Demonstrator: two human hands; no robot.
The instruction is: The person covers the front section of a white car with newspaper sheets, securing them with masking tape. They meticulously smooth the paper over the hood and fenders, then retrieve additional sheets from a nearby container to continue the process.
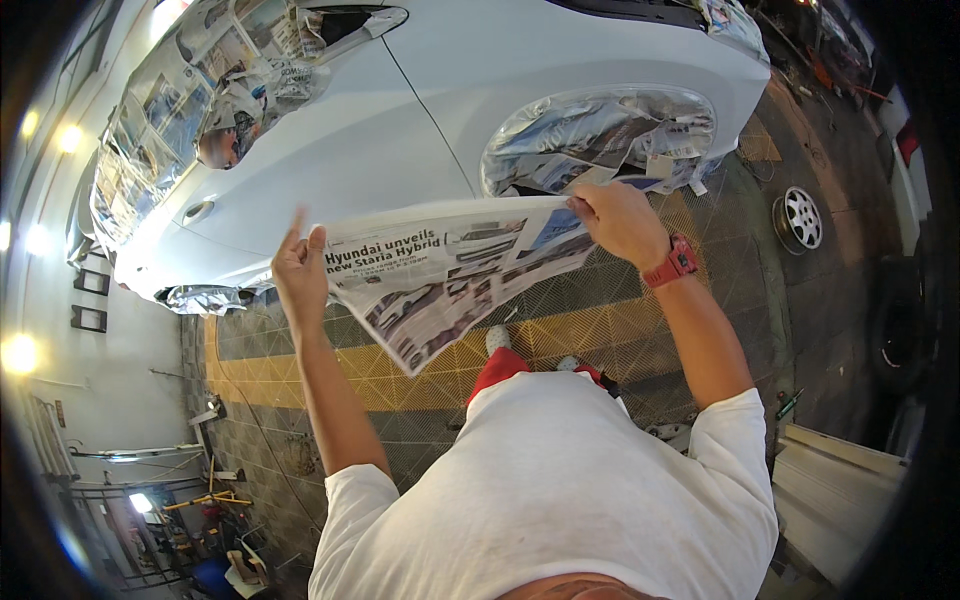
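Note:
A printed newspaper sheet (440, 270) is stretched between my two hands in front of the car, its lower corner hanging down. My left hand (301, 272) grips the sheet's left edge by the thumb, with the index finger raised and slightly blurred. At the upper right corner, my right hand (620, 222) pinches the paper between thumb and fingers; a red watch (672, 262) is on that wrist. Just beyond the sheet stands a pale white car (420, 110). Newspaper and clear film (600, 135) cover its front wheel area.
More newspaper (170, 110) masks the car's side windows. A loose wheel (800, 220) lies at the right on the floor. Tools and yellow stands (210, 497) are at the lower left, and a pale ribbed panel (835, 490) is at the lower right. Tiled flooring (390, 385) lies underfoot.

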